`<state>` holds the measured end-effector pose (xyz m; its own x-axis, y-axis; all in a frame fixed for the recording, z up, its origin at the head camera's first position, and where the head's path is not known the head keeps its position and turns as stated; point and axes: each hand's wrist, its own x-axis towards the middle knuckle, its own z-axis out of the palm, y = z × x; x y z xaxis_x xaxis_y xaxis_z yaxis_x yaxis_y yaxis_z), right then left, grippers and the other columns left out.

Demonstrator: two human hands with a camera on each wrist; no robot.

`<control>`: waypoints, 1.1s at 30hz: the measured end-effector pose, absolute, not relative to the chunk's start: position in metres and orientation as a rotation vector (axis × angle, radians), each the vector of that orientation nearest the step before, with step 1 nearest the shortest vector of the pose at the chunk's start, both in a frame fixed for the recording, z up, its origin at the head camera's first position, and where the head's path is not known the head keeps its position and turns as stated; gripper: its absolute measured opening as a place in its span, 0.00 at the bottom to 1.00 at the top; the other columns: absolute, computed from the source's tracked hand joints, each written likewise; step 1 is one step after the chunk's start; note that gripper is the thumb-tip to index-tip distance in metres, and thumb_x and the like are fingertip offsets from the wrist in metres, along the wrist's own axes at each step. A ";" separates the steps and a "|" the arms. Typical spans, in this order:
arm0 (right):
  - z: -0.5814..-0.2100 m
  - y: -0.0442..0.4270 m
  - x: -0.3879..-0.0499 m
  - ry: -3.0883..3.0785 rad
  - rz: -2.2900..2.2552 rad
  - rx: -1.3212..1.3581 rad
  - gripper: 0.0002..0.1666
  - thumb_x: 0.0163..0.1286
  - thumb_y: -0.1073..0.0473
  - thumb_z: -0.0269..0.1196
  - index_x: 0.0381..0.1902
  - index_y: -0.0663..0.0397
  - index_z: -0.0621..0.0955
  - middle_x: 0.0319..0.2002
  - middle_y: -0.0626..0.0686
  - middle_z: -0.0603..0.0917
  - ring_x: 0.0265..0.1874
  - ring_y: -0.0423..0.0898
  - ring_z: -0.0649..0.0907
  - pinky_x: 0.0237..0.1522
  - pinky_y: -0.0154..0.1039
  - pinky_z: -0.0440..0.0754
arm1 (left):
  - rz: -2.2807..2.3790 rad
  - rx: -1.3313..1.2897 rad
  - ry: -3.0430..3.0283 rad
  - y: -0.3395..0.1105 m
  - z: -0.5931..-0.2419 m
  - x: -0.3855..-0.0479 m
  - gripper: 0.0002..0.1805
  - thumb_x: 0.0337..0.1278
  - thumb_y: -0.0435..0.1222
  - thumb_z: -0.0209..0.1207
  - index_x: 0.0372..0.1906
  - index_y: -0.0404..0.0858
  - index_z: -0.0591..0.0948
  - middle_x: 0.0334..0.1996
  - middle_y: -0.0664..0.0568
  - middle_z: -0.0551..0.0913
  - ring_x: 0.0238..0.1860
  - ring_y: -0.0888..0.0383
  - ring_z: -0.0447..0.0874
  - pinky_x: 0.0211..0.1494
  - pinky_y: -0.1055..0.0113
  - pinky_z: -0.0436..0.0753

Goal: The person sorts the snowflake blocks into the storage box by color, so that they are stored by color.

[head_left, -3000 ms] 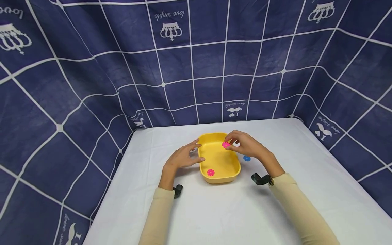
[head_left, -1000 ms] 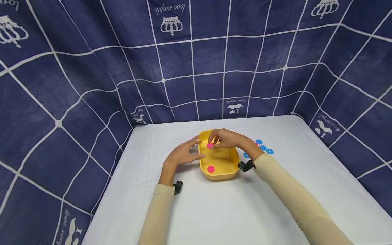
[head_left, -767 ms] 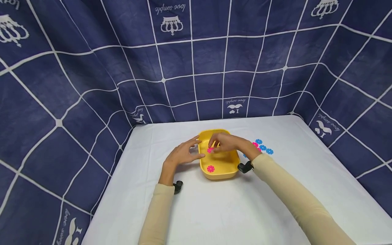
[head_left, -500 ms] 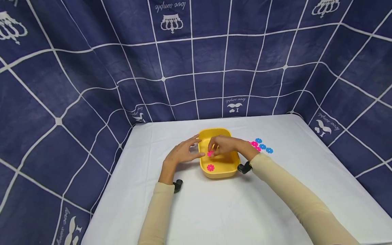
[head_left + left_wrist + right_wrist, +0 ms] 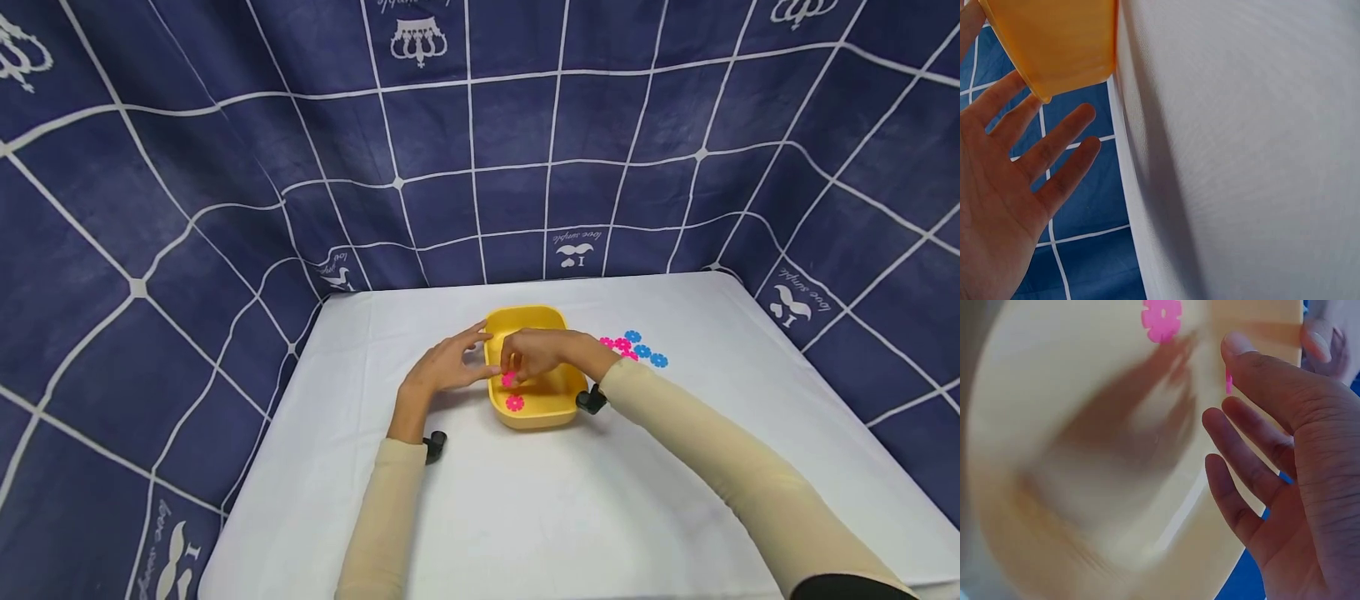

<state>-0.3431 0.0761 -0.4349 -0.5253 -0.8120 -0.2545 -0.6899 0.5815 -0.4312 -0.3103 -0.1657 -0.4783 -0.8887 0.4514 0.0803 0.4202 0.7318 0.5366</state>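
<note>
My right hand [image 5: 536,352] is over the yellow tray [image 5: 534,422], pinching a pink flower-shaped plastic disc [image 5: 508,380] between thumb and index finger. In the right wrist view that disc [image 5: 1229,382] appears edge-on as a thin strip, and the other fingers bend loosely. Another pink disc [image 5: 514,403] lies on the tray's floor near its front left corner. At the tray's left side is my left hand [image 5: 442,367], its thumb reaching the rim. The left wrist view has its fingers [image 5: 1060,147] spread and fairly straight, some touching the tray's edge.
Several loose discs lie on the white-covered table [image 5: 510,517] right of the tray, pink discs [image 5: 622,343] beside blue discs [image 5: 658,360]; my right forearm may cover more. A dark blue curtain [image 5: 510,133] with white lines stands behind and at both sides.
Holding a pink disc, my right hand has moved from the tray's right side to its left part, then forward and lower towards the lying disc. My left hand has stayed at the rim.
</note>
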 end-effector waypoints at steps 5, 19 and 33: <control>-0.434 0.072 -0.344 2.354 -0.358 -1.199 0.18 0.68 0.54 0.79 0.52 0.52 0.91 0.47 0.48 0.91 0.46 0.43 0.87 0.55 0.37 0.87 | 0.864 0.724 2.871 -0.165 -0.477 -0.311 0.44 0.60 0.68 0.68 0.77 0.55 0.76 0.84 0.67 0.62 0.71 0.54 0.80 0.72 0.43 0.77; -0.442 0.073 -0.346 2.357 -0.278 -1.207 0.14 0.70 0.52 0.77 0.50 0.49 0.90 0.48 0.50 0.88 0.48 0.46 0.85 0.61 0.43 0.85 | 0.885 0.717 2.863 -0.165 -0.477 -0.311 0.43 0.61 0.65 0.69 0.78 0.54 0.76 0.84 0.67 0.62 0.71 0.53 0.80 0.73 0.43 0.77; -0.445 0.074 -0.347 2.359 -0.219 -1.282 0.17 0.71 0.53 0.76 0.54 0.51 0.90 0.52 0.51 0.85 0.50 0.47 0.85 0.61 0.43 0.85 | 0.899 0.720 2.859 -0.164 -0.476 -0.310 0.42 0.62 0.64 0.70 0.77 0.53 0.77 0.84 0.66 0.62 0.71 0.53 0.80 0.72 0.43 0.78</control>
